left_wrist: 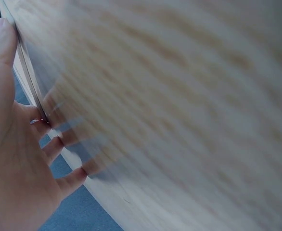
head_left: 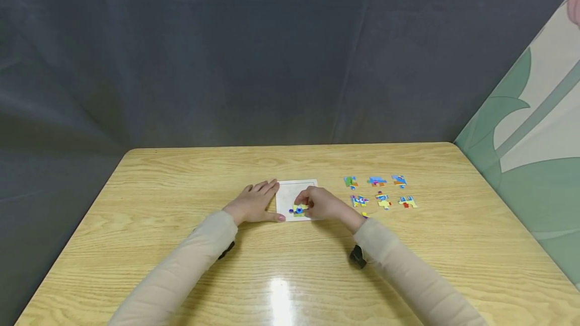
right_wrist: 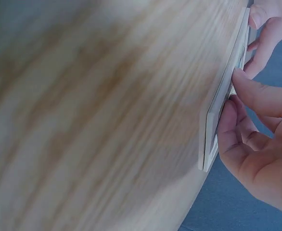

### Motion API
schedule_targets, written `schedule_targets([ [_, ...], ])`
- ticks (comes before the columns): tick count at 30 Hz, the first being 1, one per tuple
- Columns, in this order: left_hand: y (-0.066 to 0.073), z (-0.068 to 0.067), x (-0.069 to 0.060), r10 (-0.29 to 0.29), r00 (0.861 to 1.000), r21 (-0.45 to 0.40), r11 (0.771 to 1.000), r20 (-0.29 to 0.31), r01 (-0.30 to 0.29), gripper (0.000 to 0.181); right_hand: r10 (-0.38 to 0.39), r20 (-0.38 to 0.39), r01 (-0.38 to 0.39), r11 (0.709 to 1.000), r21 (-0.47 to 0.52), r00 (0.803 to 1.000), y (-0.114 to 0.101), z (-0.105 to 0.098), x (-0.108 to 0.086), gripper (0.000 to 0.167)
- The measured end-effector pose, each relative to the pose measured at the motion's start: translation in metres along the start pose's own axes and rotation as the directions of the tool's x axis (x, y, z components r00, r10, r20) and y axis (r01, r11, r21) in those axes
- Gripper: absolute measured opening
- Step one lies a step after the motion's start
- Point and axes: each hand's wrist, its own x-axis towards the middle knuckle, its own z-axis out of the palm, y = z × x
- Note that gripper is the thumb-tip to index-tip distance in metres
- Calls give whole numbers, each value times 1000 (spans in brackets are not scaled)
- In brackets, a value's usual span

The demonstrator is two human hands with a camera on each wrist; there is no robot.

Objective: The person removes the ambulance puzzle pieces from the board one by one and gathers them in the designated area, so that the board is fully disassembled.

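A white square puzzle board [head_left: 286,192] lies flat on the table. My left hand [head_left: 255,203] rests at the board's left side with fingers spread, its thumb on the lower left corner; the left wrist view shows that hand [left_wrist: 20,130] with several fingertips on the tabletop. On the lower part of the board is a yellow and blue jigsaw piece [head_left: 298,210]. The fingers of my right hand [head_left: 322,203] are bent and pinch this piece at its right side. In the right wrist view the right hand [right_wrist: 261,130] is low over the board [right_wrist: 209,139], and the piece itself is hidden.
Loose jigsaw pieces lie in rows to the right, among them a green one [head_left: 351,181], a blue one [head_left: 399,180] and a red and yellow one [head_left: 408,202]. Another piece [head_left: 365,214] is partly covered by my right wrist. A dark curtain [head_left: 272,64] hangs behind the wooden table [head_left: 181,175].
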Motion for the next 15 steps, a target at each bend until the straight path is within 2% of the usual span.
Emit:
schedule_targets([
  [9,0,1,0,13,1000,15,1000,-21,-12,93,-51,9,51,998,-24,999,1,0,0,26],
  [15,1,0,0,14,1000,13,1000,-16,-14,94,-48,18,48,999,8,999,0,-1,0,26],
])
